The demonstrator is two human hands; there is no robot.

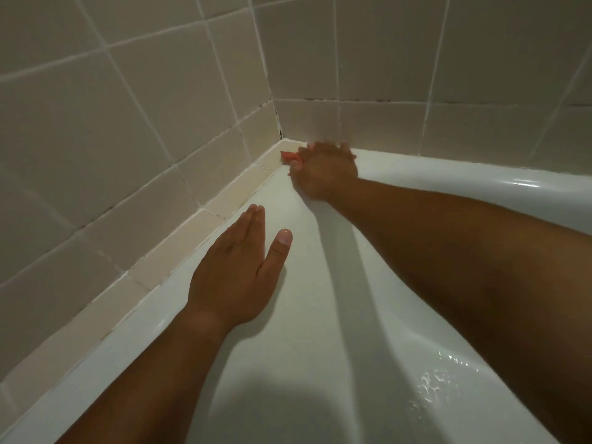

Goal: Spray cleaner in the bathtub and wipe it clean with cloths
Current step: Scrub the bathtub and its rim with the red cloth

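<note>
The white bathtub (pixel 320 331) fills the lower half of the view, its rim running along the tiled walls. My right hand (pixel 325 174) reaches to the far corner of the rim and grips an orange-pink cloth (pixel 290 157), mostly hidden under the fingers; the hand is blurred. My left hand (pixel 237 270) rests flat on the tub's left rim, fingers straight and thumb spread.
Beige tiled walls (pixel 144 107) meet in a corner (pixel 278 129) with dark grout spots just above the cloth. Water droplets (pixel 435 382) glisten on the tub's inner slope at the lower right. A shadow darkens the tub at the bottom middle.
</note>
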